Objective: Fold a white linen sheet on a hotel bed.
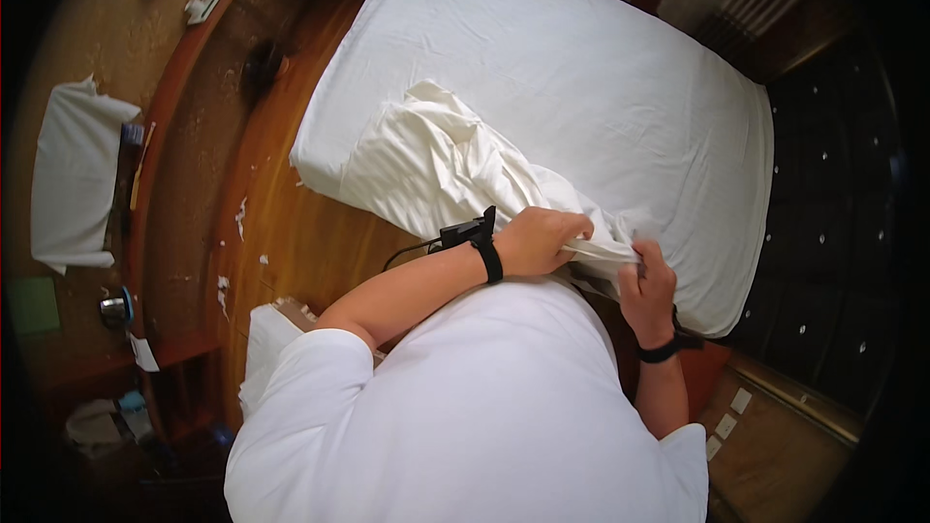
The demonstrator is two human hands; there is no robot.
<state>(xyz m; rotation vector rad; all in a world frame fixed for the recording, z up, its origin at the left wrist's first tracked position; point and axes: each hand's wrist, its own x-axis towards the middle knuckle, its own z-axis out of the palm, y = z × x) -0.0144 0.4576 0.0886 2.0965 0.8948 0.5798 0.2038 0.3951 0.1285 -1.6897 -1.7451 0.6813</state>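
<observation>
A white cloth point(465, 160), perhaps a sheet or duvet cover, lies bunched along the near side of a bed point(552, 65) that has a white sheet over its mattress. My left hand point(545, 236) grips a fold of this cloth close to my body. Just to the right, my right hand point(649, 290) pinches the cloth's edge between thumb and fingers, and a short stretch of it runs taut between both hands. Each wrist wears a black strap, and the left one carries a small black device point(465, 232) with a cable.
A dark tufted headboard point(821, 196) borders the bed's right end. To the left runs a long wooden desk point(160, 181), with a white cloth point(80, 174) on it. Scraps of white paper point(240, 218) litter the wooden floor point(320, 247). A white bundle point(269, 349) is beside my left elbow.
</observation>
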